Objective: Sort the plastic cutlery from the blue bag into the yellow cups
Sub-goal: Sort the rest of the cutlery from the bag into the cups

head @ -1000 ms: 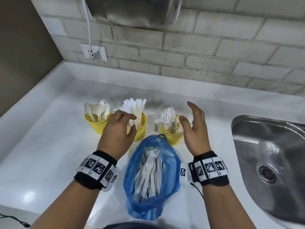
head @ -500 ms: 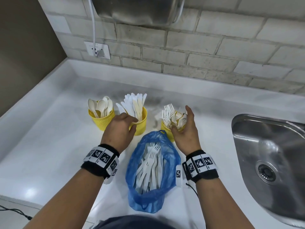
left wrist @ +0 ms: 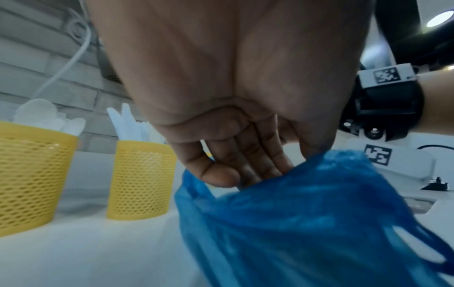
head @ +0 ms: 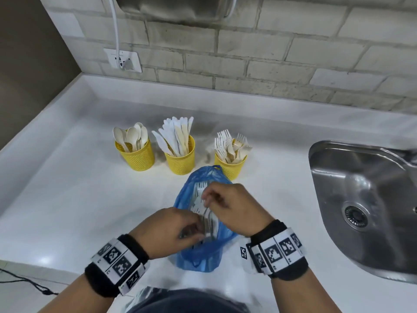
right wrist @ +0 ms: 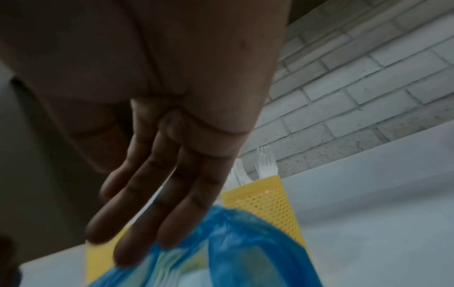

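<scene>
Both my hands have dropped from the yellow cups [head: 179, 158] into the blue bag [head: 204, 256]. My left hand [head: 167, 231] curls around fork handles; my right hand [head: 234, 208], fingers nearly straight, touches the forks [head: 198, 199] near the bag's mouth.

Each bare forearm wears a black wristband [head: 106, 282] ringed with white blocks printed with black square markers [head: 274, 254]; dark clothing shows below.

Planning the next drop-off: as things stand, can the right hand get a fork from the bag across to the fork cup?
Probably yes. The right hand is over the open blue bag, and the fork cup stands just past the bag's far end with nothing between them. The left hand is nearer the person, out of that path.
</scene>
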Demonstrator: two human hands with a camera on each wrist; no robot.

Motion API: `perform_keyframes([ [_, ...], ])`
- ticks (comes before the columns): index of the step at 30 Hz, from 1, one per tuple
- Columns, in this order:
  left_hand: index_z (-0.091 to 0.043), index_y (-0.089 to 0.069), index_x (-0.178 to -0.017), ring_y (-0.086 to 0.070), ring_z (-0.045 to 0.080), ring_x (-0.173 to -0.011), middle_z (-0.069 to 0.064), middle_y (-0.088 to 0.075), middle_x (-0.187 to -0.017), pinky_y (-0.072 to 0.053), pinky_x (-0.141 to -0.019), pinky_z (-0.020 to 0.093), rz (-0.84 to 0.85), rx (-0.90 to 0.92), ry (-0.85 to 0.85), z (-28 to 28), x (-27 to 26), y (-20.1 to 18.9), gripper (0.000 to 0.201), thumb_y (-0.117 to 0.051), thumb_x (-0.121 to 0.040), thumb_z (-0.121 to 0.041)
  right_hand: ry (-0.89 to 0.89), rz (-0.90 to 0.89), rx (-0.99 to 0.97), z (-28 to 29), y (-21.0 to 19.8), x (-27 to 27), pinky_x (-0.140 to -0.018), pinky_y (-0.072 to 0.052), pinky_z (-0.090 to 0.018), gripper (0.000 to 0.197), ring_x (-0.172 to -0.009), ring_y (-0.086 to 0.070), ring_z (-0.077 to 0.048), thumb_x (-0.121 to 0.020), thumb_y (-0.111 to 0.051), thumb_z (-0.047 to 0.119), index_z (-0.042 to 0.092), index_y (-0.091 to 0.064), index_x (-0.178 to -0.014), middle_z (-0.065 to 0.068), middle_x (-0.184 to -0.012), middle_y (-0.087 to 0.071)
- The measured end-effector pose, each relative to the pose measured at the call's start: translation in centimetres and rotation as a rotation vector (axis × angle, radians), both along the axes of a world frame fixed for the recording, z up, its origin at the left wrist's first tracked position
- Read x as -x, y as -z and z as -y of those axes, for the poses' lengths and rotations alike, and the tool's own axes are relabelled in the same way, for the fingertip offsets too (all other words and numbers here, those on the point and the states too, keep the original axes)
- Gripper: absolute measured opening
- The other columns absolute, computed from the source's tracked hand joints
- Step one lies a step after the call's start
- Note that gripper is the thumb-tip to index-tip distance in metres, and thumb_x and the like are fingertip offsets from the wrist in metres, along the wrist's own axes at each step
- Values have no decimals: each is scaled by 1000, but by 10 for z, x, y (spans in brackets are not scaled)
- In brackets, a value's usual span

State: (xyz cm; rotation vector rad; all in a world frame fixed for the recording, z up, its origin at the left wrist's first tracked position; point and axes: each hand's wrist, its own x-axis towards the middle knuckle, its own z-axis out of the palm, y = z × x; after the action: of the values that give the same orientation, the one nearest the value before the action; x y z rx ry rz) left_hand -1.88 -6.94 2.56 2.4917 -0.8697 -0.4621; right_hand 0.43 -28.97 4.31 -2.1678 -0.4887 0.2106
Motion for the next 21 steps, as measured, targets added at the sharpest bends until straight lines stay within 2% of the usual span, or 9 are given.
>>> perform_keyframes([
  [4, -43, -65, -105, -63, 5, -75, -19, -72, -91, -46, -72, 20, 52, -94, -6, -9, 8, 11, 29, -45, -93, -60, -112, -119, 236, -9, 19, 18, -78, -53, -44, 15, -82, -64, -21, -96, -51, 19, 15, -64, -91, -2, -84, -71],
  [7, -43, -66, -106, -63, 8, -73, -18, -73, -90, -33, -67, 14, 121, -149, -27, -11, 12, 15, 33, -38, -99, -58, -116, -111, 313, -5, 26, 25, -73, -52, -43, 19, -80, -60, -21, -96, -48, 23, 16, -60, -84, -1, -80, -68],
  [9, -37, -66, -100, -63, 10, -73, -13, -73, -89, -28, -63, 16, 139, -193, -78, -10, 13, 12, 32, -39, -102, -55, -99, -121, 368, 0, 28, 26, -68, -50, -41, 23, -76, -58, -22, -95, -47, 22, 17, -57, -76, -2, -75, -65],
  [11, -29, -63, -91, -59, 13, -71, -8, -70, -85, -26, -58, 17, 136, -254, -138, -8, 13, 12, 32, -43, -103, -50, -68, -153, 430, 5, 30, 27, -59, -41, -36, 32, -69, -54, -23, -95, -47, 22, 17, -46, -64, 0, -65, -54],
  [13, -26, -60, -89, -60, 14, -72, -7, -65, -87, -37, -60, 25, 109, -314, -211, -6, 12, 13, 31, -44, -102, -49, -35, -192, 485, 10, 32, 27, -52, -29, -33, 39, -62, -48, -21, -97, -46, 24, 16, -38, -59, -1, -61, -45],
  [15, -28, -56, -91, -64, 18, -77, -7, -61, -92, -48, -68, 34, 72, -354, -317, -6, 9, 16, 25, -46, -100, -49, -15, -235, 509, 13, 31, 27, -50, -26, -30, 42, -59, -45, -19, -98, -47, 25, 16, -37, -59, -1, -60, -44],
  [16, -28, -53, -93, -65, 21, -79, -8, -59, -96, -50, -70, 35, 64, -365, -368, -5, 8, 18, 23, -47, -100, -49, -10, -253, 508, 14, 30, 27, -50, -26, -29, 43, -58, -44, -18, -99, -47, 25, 15, -37, -58, -2, -59, -44],
  [18, -27, -51, -102, -66, 24, -83, -5, -60, -107, -53, -75, 36, 70, -380, -439, -3, 5, 19, 25, -49, -98, -52, 9, -270, 497, 15, 27, 27, -50, -26, -29, 45, -55, -43, -18, -98, -48, 24, 12, -37, -57, -4, -57, -44],
  [21, -23, -48, -126, -67, 29, -99, 0, -59, -126, -54, -82, 38, 49, -386, -497, 5, 0, 20, 48, -50, -95, -60, 72, -282, 514, 11, 29, 27, -48, -26, -29, 44, -54, -42, -17, -97, -50, 27, 12, -38, -58, -4, -58, -44],
])
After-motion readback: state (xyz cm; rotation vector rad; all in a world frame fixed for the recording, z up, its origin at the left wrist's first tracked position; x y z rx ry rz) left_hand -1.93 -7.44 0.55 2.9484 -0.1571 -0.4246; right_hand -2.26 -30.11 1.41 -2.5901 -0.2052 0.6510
